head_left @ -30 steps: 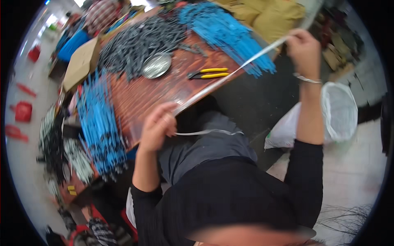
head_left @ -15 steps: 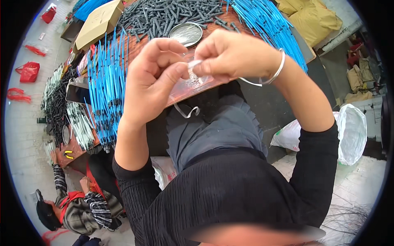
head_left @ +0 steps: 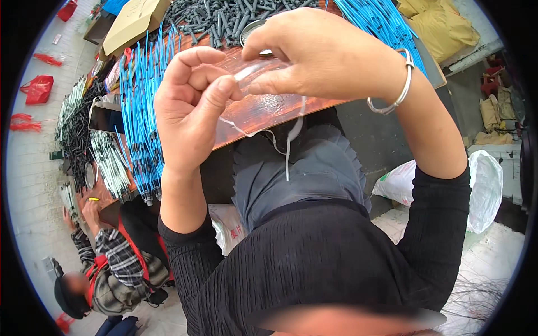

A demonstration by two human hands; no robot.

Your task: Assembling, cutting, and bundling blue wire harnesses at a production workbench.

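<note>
My left hand is raised over the front edge of the wooden tabletop, its thumb and a finger pinched on a thin white strip. From the pinch the strip runs in a curve to my right hand, where the palm hides part of it. One length hangs below the right hand over my lap, and another loops under the left. The right thumb and forefinger are spread apart around the strip. A metal bangle circles my right wrist.
Dark grey plastic plugs are heaped at the back, by a round dish. Blue rods lie left, more blue rods far right. A cardboard box and phone stand left. A co-worker sits lower left.
My hands have moved apart; the right rose and its thumb and forefinger spread. The white strip now hangs longer toward my lap. The co-worker's hands have shifted at the table.
</note>
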